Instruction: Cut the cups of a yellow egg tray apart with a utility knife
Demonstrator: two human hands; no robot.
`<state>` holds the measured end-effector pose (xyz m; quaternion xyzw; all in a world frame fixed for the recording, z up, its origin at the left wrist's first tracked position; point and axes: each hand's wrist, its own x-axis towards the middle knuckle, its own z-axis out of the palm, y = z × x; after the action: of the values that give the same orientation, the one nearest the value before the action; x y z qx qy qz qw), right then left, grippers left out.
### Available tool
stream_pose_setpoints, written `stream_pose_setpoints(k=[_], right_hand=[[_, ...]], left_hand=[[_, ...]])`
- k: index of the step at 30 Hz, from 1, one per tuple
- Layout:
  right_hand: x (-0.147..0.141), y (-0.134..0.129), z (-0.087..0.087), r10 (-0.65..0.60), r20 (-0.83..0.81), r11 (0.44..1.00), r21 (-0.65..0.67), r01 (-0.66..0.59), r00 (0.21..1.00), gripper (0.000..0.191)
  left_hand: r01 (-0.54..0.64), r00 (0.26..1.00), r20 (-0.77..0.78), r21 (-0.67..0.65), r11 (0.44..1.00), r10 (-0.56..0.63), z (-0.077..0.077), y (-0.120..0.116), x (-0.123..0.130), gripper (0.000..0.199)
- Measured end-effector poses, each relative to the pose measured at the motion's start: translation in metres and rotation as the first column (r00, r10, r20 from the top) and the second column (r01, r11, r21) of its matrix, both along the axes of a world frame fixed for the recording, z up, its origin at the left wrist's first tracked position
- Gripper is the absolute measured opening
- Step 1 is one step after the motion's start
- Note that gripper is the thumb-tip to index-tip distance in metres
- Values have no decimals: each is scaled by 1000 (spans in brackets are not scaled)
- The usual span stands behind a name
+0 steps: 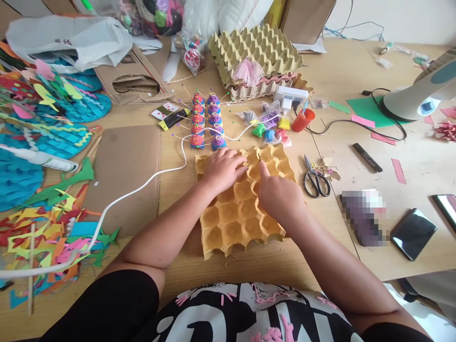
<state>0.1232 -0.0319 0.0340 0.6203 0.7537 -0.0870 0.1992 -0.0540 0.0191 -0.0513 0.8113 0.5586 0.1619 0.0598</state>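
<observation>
A yellow egg tray (pixel 233 213) of moulded pulp lies on the table in front of me. My left hand (pixel 224 168) rests across its far left part, fingers stretched out over the cups. Over the right half, my right hand (pixel 280 192) is closed with its index finger pointing away from me. A small dark, thin tip shows at that fingertip against the tray; whatever the palm holds is hidden. Just beyond the tray stand two rows of painted egg-cup figures with pin feelers, red ones (pixel 197 140) and purple ones (pixel 218 141).
Black-handled scissors (pixel 316 183) lie right of the tray, near a black box cutter-like bar (pixel 367 157). A white cable (pixel 142 187) crosses the table. Stacked egg trays (pixel 256 52), an orange cup (pixel 303 119) and a power strip (pixel 292 92) stand behind. Paper scraps (pixel 46 232) and cardboard (pixel 124 180) lie left.
</observation>
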Motion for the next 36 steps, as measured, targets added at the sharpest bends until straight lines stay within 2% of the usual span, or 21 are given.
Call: stream_pose_setpoints(k=[6,14,18,21,29,36], right_hand=[[8,-14,4,-1,30,1000,-26,1,1000,76],[-3,2,0,6,28,1000,5,-6,1000,83],[4,-14,-4,12,29,1000,13,-12,999,84],[8,-22,-3,19,27,1000,11,-19,999,78],[2,3,3,33,24,999,8,-33,999,79],[11,-21,1,5,23,1000,-20,-5,1000,75]], left_hand=[[9,1000,-15,15,1000,-9,1,0,1,28],[1,1000,8,-3,1000,-1,-2,1,0,29],[-6,1000,5,3,1000,6,2,-1,2,28],[-5,1000,-2,-5,1000,5,4,-1,2,26],[0,1000,1,-3,1000,0,0,0,1,31],[3,1000,-2,-5,1000,-3,3,-2,2,27]])
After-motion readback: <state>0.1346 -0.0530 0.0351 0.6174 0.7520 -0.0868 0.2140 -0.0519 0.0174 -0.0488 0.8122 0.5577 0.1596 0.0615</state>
